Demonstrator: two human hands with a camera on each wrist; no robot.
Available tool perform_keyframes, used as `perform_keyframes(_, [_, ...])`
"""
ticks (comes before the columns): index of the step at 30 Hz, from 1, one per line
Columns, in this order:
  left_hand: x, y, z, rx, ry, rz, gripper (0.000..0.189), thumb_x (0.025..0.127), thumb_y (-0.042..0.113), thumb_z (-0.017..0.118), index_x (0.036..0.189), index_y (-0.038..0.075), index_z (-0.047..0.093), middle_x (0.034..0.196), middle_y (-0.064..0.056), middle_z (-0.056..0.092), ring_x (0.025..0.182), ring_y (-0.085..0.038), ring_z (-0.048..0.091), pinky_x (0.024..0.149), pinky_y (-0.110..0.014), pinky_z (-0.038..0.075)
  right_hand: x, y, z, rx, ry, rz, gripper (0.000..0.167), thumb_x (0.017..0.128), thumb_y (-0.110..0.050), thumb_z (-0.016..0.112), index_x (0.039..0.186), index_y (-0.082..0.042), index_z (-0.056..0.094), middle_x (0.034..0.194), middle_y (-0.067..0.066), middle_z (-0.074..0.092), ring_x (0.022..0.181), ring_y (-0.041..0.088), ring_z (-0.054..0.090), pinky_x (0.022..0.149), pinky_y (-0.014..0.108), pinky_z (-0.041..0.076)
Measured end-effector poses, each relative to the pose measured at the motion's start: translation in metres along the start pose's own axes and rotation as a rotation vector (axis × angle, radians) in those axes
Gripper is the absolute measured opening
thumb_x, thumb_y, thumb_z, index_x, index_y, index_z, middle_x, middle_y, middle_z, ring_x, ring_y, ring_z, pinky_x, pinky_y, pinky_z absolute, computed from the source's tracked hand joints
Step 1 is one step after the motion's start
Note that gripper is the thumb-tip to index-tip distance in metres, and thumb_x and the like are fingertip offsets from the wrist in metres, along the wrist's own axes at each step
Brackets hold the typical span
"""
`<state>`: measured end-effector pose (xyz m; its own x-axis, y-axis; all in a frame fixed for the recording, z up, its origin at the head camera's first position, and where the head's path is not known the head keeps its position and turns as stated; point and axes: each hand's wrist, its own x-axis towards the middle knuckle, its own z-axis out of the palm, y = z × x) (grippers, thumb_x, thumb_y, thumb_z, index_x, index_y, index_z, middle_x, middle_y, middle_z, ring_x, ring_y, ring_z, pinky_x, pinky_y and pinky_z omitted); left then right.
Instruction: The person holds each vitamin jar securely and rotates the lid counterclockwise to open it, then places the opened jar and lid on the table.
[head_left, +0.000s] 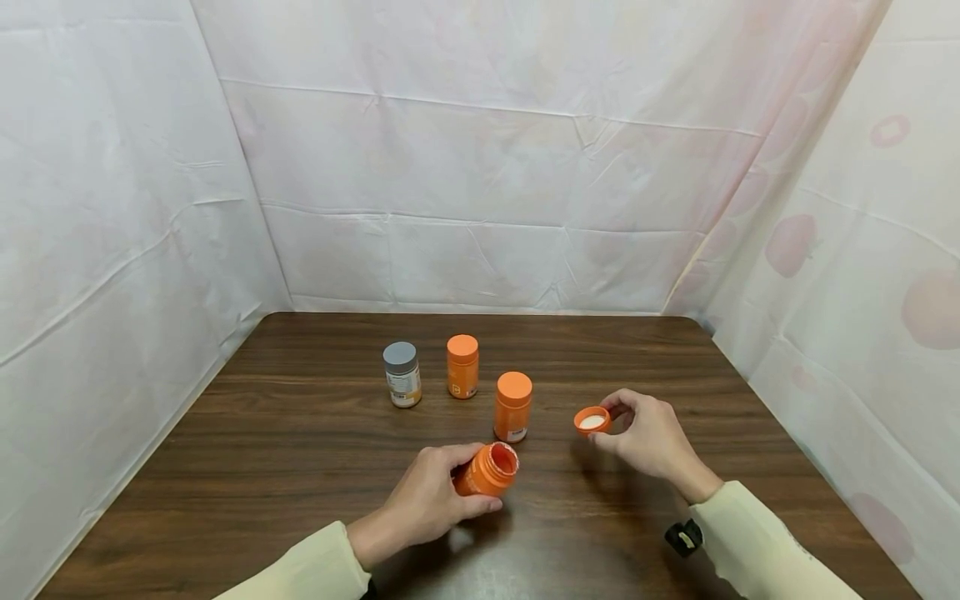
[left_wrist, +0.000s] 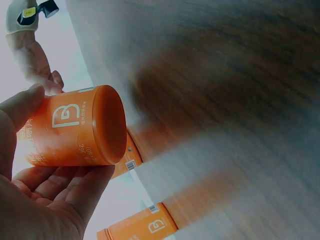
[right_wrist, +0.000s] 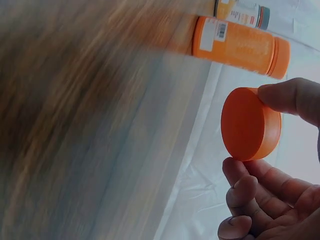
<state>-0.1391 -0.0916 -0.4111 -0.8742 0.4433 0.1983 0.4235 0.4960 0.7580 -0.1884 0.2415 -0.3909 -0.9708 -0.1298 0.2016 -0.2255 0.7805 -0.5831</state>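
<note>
My left hand grips an orange bottle whose lid is off. The bottle is tilted, its round mouth facing up and to the right in the head view. In the left wrist view the bottle shows white lettering, with the thumb on one side and fingers on the other. Off to the right, my right hand pinches an orange lid by its rim between thumb and fingers. The lid's white inner face points up; its smooth orange outside shows in the right wrist view.
A capped orange bottle stands just behind the held one. Farther back are another orange bottle and a white bottle with a grey lid. They stand on a dark wooden table, with pale sheets hanging around it.
</note>
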Motion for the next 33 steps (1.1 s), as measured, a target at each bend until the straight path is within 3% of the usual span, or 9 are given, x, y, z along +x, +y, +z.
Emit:
perform_keyframes(13, [-0.004,-0.003,-0.007,0.004,0.058,-0.048,0.055,0.079,0.033,0.091,0.127,0.016,0.069,0.107,0.011,0.072,0.091,-0.005,0.066,0.084,-0.029,0.054,0.016,0.017,0.007,-0.082,-0.024,0.069,0.042,0.079,-0.026,0.088,0.112,-0.007,0.071,0.099,0.003,0.071,0.074,0.013,0.06,0.07,0.036,0.047])
perform_keyframes(23, [-0.006,-0.006,-0.012,0.017,0.089,-0.088,0.055,0.079,0.032,0.091,0.126,0.015,0.068,0.11,0.008,0.072,0.092,-0.006,0.066,0.084,-0.031,0.055,0.023,0.024,0.011,-0.148,-0.032,0.106,0.047,0.078,-0.032,0.089,0.113,-0.006,0.073,0.103,0.008,0.071,0.092,0.026,0.064,0.081,0.046,0.05])
perform_keyframes(33, [-0.006,-0.007,-0.015,0.02,0.096,-0.098,0.055,0.079,0.03,0.091,0.126,0.015,0.068,0.109,0.008,0.072,0.092,-0.007,0.067,0.085,-0.033,0.056,0.027,0.031,0.012,-0.181,-0.076,0.141,0.047,0.079,-0.03,0.089,0.113,-0.004,0.071,0.103,0.011,0.067,0.095,0.03,0.062,0.082,0.049,0.05])
